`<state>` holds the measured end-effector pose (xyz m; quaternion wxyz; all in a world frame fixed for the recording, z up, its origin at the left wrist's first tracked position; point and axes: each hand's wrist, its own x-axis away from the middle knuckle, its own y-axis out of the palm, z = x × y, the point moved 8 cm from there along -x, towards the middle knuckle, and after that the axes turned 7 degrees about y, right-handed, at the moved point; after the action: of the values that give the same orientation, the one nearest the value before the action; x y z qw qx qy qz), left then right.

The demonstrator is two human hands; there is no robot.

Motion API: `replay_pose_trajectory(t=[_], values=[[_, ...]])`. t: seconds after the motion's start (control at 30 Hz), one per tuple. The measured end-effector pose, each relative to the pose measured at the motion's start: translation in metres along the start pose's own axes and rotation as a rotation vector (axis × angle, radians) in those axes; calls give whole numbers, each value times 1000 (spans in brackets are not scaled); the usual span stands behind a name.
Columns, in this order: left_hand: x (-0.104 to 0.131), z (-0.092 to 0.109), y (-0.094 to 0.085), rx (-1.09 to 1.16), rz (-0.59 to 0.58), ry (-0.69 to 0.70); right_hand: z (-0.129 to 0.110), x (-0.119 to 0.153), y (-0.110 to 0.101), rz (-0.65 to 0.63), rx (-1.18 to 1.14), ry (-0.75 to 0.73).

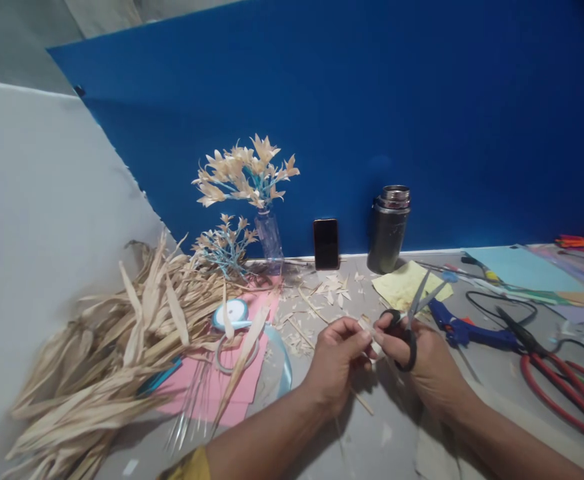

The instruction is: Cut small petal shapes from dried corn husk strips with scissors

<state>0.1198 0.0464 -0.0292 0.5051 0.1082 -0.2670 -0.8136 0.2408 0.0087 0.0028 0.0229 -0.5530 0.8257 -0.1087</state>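
Note:
My left hand (333, 363) is closed, pinching a small pale piece of corn husk (376, 347) between thumb and fingers. My right hand (429, 367) has black-handled scissors (411, 320) hooked on its fingers, their blades apart and pointing up and away. The thumb and fingertips of that same hand meet the husk piece from the right. Both hands are close together above the grey table (317, 447). Small husk cuttings (337, 290) lie scattered just beyond them. The fingers partly hide the husk piece.
Dried husks (87, 360) heap up at left, beside pink paper (212, 393) and a blue ribbon roll (231, 312). Husk flowers (245, 170) stand in a bottle (269, 237) behind, near a phone (326, 245) and flask (389, 230). A blue glue gun (465, 330) and red-handled cutters (555, 373) lie right.

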Motion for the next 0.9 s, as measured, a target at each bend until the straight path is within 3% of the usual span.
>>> replay_pose_trajectory(t=[0.07,0.23,0.3,0.9], values=[[-3,8,-6,-24,38,37,7,-1,5,-80,0,48],[-11,36,-13,-189,29,192,22,8,34,-506,104,78],[-12,45,-13,-244,38,243,23,13,41,-597,130,72],[-7,52,-7,-320,10,240,29,19,47,-650,156,97]])
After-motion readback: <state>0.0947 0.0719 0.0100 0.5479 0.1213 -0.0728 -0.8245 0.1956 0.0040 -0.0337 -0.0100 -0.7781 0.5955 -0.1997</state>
